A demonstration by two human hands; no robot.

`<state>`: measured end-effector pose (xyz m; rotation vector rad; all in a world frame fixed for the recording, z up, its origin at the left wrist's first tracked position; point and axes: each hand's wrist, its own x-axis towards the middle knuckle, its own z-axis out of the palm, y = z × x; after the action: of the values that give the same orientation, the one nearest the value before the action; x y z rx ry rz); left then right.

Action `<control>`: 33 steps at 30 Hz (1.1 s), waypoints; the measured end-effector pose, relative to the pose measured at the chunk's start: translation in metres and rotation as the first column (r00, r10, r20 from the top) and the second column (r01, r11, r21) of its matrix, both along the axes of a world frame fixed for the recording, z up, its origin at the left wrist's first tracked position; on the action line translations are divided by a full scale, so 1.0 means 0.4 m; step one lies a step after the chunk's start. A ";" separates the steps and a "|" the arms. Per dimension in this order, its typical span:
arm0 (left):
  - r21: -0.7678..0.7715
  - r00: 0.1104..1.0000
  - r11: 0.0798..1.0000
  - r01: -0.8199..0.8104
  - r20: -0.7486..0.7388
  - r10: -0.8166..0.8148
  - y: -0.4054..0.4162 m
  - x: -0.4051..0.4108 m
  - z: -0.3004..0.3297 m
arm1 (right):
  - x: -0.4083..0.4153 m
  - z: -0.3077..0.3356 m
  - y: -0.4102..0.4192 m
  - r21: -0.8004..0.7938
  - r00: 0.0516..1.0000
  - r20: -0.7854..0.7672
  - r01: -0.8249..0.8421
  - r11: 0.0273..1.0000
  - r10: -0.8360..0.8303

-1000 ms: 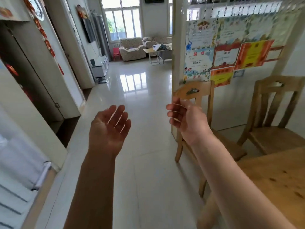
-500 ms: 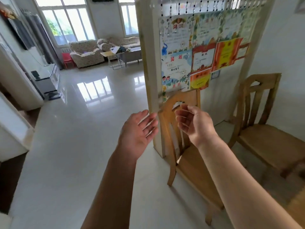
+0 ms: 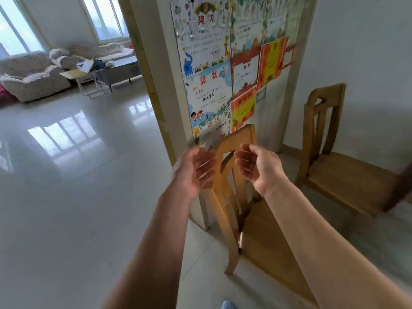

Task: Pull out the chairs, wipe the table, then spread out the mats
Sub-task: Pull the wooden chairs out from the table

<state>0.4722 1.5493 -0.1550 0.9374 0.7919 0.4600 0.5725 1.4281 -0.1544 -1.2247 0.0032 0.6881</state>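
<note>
A wooden chair [image 3: 231, 197] stands right in front of me, its backrest top with a cut-out handle slot between my hands. My left hand [image 3: 196, 172] hovers just left of the backrest, palm turned in, fingers relaxed and a little blurred. My right hand [image 3: 258, 168] hovers just right of the backrest top, fingers loosely curled and holding nothing. Neither hand clearly touches the chair. A second wooden chair [image 3: 330, 152] stands to the right against the white wall. The table and the mats are out of view.
A partition wall [image 3: 169, 85] covered with colourful certificates [image 3: 223, 74] stands right behind the near chair. Glossy tiled floor [image 3: 78, 186] opens to the left toward a living room with sofas [image 3: 33, 72] and a low table [image 3: 116, 72].
The view has swung right and moved closer to the near chair. Both hands have moved forward and now flank the top of its backrest. The table corner has left the view.
</note>
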 end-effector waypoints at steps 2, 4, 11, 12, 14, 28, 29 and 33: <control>0.013 0.999 1.000 0.026 -0.031 -0.026 0.073 0.067 -0.031 | 0.050 -0.024 0.058 -0.020 0.999 -0.003 0.037 0.999 -0.037; 0.048 0.996 0.997 0.052 -0.077 -0.049 0.132 0.135 -0.053 | 0.097 -0.046 0.111 -0.045 0.997 -0.012 0.069 0.997 -0.070; 0.025 0.951 0.983 0.182 -0.258 -0.170 0.293 0.345 -0.121 | 0.224 -0.111 0.278 -0.224 0.990 -0.053 0.119 0.967 -0.134; 0.030 0.931 0.972 0.233 -0.294 -0.214 0.316 0.385 -0.134 | 0.245 -0.122 0.298 -0.249 0.988 -0.060 0.123 0.961 -0.142; 0.036 0.896 0.955 0.294 -0.358 -0.262 0.344 0.433 -0.159 | 0.272 -0.141 0.326 -0.307 0.991 -0.058 0.096 0.947 -0.119; -0.169 0.257 0.411 0.896 -0.557 -0.789 0.523 0.627 -0.327 | 0.309 -0.277 0.536 -0.552 0.986 -0.054 0.104 0.827 -0.161; -0.207 0.224 0.385 0.899 -0.538 -0.813 0.530 0.628 -0.337 | 0.299 -0.278 0.549 -0.519 0.976 -0.062 0.147 0.842 -0.209; -0.257 0.086 0.250 0.933 -0.517 -0.851 0.540 0.630 -0.371 | 0.254 -0.290 0.576 -0.543 0.960 -0.002 0.235 0.806 -0.281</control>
<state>0.7243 1.7653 -0.3032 1.5517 0.5253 -1.0041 0.6741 1.6585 -0.2706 -1.6984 0.4571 0.5067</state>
